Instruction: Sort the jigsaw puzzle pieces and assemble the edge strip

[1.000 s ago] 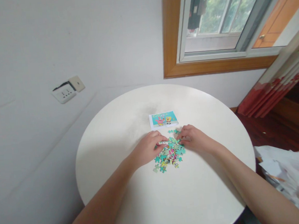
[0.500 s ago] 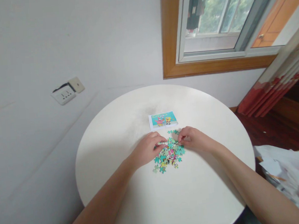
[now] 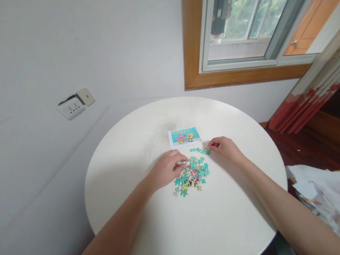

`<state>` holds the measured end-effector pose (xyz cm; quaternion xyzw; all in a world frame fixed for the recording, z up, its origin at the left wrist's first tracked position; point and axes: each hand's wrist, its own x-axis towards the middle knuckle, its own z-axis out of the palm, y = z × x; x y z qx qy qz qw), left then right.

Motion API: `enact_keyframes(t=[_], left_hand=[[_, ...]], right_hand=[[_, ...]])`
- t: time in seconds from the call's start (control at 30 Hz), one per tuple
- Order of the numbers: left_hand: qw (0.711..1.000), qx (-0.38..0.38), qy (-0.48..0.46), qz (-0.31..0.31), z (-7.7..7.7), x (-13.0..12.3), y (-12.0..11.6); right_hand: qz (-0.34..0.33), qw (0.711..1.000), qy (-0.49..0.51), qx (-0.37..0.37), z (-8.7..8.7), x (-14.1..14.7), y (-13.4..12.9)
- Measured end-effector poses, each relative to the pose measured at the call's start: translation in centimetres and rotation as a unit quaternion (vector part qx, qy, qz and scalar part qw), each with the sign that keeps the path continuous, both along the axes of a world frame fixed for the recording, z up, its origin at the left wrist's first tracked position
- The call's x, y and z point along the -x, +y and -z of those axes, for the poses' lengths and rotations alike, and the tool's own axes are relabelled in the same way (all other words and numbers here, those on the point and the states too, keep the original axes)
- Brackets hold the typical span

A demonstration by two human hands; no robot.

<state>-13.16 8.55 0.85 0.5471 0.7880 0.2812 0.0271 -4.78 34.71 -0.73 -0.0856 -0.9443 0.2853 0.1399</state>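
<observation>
A loose heap of mostly green puzzle pieces (image 3: 193, 174) lies on the round white table (image 3: 180, 228). My left hand (image 3: 171, 167) rests at the heap's upper left edge, its thumb and fingers curled around several pieces. Beyond the heap, a short row of green pieces (image 3: 199, 150) lies below a picture card (image 3: 185, 137) with a pink and a yellow cartoon figure. At the right end of that row is my right hand (image 3: 221, 146), its fingertips pinched on a green piece.
A wall with a socket (image 3: 72, 107) stands at the left, and a wood-framed window (image 3: 194, 80) is behind the table. White plastic bags (image 3: 331, 197) lie to the right of the table, below a red and white curtain (image 3: 298, 105).
My right hand has moved from the top of the heap up and right to the end of the row of pieces. My left hand has hardly moved.
</observation>
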Motion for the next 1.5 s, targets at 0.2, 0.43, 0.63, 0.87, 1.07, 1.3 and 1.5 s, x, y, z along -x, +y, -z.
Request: enact_keyframes(t=[0.2,0.43,0.63,0.87,1.07,1.3,1.5], left_hand=[[1.0,-0.006,0.005,-0.003,0.1,0.0,0.1],[1.0,-0.01,0.013,-0.003,0.0,0.0,0.0],[1.0,-0.011,0.019,-0.004,0.2,0.1,0.0],[1.0,-0.009,0.026,-0.009,0.3,0.1,0.0],[0.999,-0.011,0.032,-0.005,0.4,0.5,-0.2],[0.999,-0.011,0.03,-0.003,0.4,0.5,-0.3],[1.0,-0.012,0.023,-0.002,0.4,0.4,-0.2]], right_hand=[[0.04,0.999,0.022,-0.026,1.3,1.3,-0.4],[0.052,0.994,0.046,-0.084,1.6,1.7,-0.1],[-0.08,0.99,0.068,-0.095,0.0,0.4,-1.5],[-0.221,0.97,0.038,-0.09,-0.1,-0.5,-2.8],[-0.226,0.969,0.049,-0.087,-0.4,-0.8,-1.4],[-0.223,0.968,0.019,-0.11,-0.7,-1.4,-1.0],[-0.224,0.968,0.011,-0.111,-0.7,-1.1,-1.4]])
